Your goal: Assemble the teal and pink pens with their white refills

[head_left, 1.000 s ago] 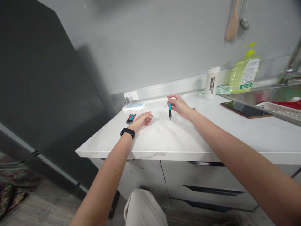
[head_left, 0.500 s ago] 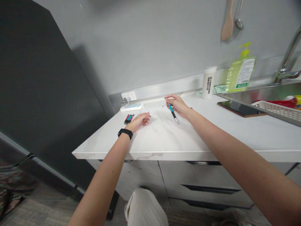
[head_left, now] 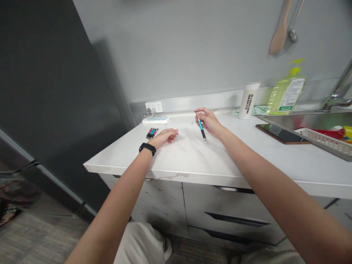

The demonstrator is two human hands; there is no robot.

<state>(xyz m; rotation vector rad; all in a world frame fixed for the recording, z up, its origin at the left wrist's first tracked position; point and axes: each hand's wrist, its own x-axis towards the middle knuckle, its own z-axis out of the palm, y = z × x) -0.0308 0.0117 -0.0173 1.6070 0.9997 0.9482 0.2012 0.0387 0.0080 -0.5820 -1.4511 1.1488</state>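
Right hand (head_left: 209,123): fingers (head_left: 200,110) clamped on teal ballpoint pen (head_left: 202,131), tip down, over bench (head_left: 192,161). Pen light, stiff, smooth barrel likely slippery; best held mid-barrel. Left hand (head_left: 165,138): fingers loosely curled, empty, resting on bench. Small group of pens (head_left: 152,133) just beside it, 10 o'clock. White plastic basket (head_left: 324,143) far off, 3 o'clock, red item (head_left: 328,134) inside.

From here the right hand (head_left: 209,123) hides the top of the teal pen (head_left: 202,129), and a wire scrap (head_left: 193,122) by its fingers is too small to make out. The pens (head_left: 151,133) beyond the left hand (head_left: 165,137) can't be counted. The spatula (head_left: 280,36) is cut off above, the basket (head_left: 324,143) at the right.
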